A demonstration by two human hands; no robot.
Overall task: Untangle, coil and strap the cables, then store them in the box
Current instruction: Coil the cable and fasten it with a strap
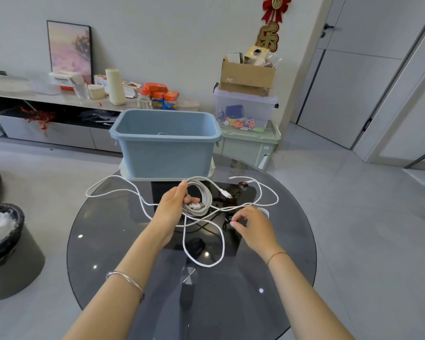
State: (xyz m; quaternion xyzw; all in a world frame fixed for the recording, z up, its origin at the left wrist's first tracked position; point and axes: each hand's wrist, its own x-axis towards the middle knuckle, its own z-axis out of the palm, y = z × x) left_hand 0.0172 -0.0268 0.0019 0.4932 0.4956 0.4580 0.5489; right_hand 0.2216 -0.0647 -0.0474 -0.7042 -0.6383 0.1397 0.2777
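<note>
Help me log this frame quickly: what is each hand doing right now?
Left hand: grips the coiled white cable.
Right hand: curled over a dark item on the glass table; grip cannot be told.

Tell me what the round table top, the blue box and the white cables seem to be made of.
Table top: dark tinted glass, glossy; its base shows through and lights mirror in it. Blue box: moulded plastic, matt, speckled, with a rolled rim. White cables: flexible cord, probably a braided sheath, though the weave is too fine to be sure.
</note>
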